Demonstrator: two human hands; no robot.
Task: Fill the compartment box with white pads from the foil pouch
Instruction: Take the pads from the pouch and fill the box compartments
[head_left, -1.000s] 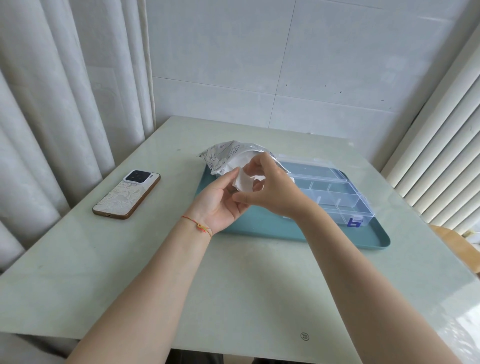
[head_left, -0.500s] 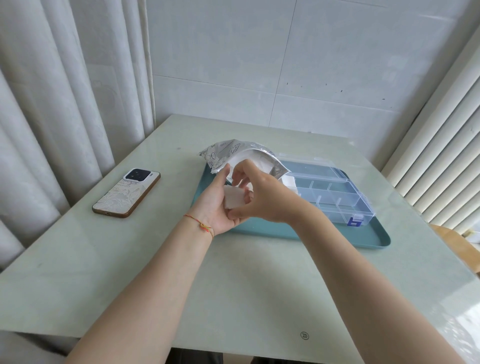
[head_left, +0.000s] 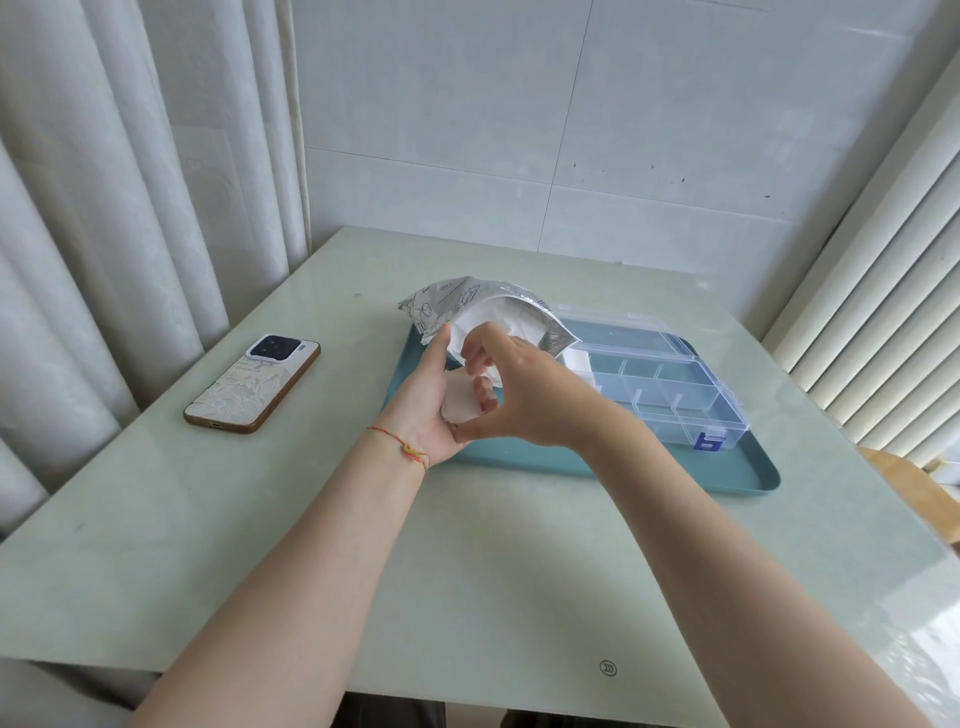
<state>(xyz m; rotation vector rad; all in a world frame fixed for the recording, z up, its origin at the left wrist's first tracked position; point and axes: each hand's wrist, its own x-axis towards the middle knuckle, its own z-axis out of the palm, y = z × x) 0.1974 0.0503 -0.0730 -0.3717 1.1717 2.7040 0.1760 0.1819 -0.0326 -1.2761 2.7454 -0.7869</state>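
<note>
With left hand (head_left: 422, 410) cupping and right hand (head_left: 511, 397) pinching the small white square pad (head_left: 461, 402) just before the crinkled silver foil pouch (head_left: 470, 304), best kept flat, then carried right to an unfilled cell of the clear plastic compartment box (head_left: 670, 387)

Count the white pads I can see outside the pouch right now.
2: one white pad held between the left hand and right hand, one pad in the compartment box at its near-pouch corner. More may sit hidden inside the foil pouch.
</note>
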